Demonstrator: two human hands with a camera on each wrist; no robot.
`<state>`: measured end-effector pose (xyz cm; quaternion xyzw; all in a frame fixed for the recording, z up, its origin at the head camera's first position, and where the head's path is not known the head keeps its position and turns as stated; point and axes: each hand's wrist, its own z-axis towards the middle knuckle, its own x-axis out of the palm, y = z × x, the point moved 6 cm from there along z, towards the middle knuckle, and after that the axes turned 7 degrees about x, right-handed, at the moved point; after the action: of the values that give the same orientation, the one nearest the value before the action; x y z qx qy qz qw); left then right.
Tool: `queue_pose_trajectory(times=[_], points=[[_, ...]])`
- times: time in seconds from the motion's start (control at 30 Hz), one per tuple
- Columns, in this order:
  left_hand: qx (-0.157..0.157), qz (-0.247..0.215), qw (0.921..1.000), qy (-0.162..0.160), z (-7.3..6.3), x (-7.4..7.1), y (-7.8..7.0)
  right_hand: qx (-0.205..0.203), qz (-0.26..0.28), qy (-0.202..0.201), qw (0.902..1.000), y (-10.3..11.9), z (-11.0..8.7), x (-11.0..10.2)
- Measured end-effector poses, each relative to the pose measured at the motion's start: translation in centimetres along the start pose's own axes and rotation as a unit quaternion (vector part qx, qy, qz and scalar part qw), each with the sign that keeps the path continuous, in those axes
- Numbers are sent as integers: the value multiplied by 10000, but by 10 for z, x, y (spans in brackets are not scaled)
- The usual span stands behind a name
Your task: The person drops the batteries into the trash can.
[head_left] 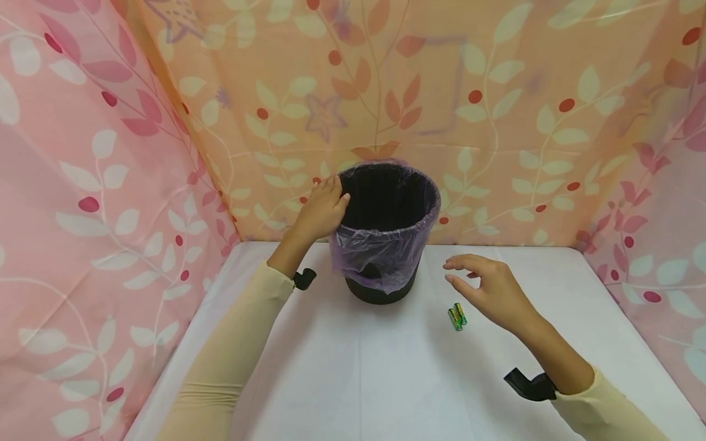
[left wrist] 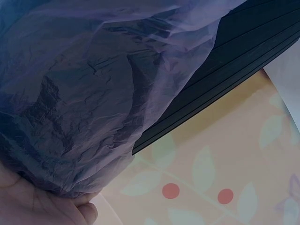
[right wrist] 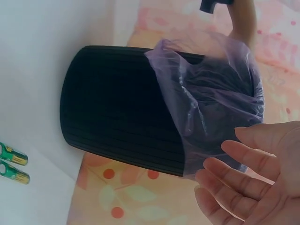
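Observation:
A black trash bin point(head_left: 380, 294) stands upright at the back of the table, a thin purple bag point(head_left: 380, 254) lining it and folded down over its rim. With my left hand point(head_left: 324, 208) I hold the bin's left rim, the thumb by the opening. The left wrist view has this hand's palm and fingers point(left wrist: 86, 211) against the crinkled bag. My right hand point(head_left: 491, 291) hovers right of the bin, fingers relaxed and apart, holding nothing. Below its fingertips, two green batteries point(head_left: 457, 316) lie side by side on the table.
A white cloth covers the table point(head_left: 353, 380). Behind it hangs an orange leaf-patterned curtain point(head_left: 496, 153), with a pink patterned curtain point(head_left: 110, 245) along the left and another on the right. Black straps point(head_left: 529, 386) sit at both wrists.

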<state>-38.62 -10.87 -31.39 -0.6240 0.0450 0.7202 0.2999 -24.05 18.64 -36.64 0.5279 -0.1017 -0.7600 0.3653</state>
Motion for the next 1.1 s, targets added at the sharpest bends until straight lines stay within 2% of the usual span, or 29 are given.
queue_pose_trajectory(times=[0.5,0.9,1.1], points=[[-8,32,10000,26,0,1,0,353,85,189,9992,-16,-15,19],[0,21,10000,-52,0,-1,-1,654,-14,367,9972,-33,-22,31],[-26,21,10000,7,0,0,0,845,-133,470,9952,-43,-25,35]])
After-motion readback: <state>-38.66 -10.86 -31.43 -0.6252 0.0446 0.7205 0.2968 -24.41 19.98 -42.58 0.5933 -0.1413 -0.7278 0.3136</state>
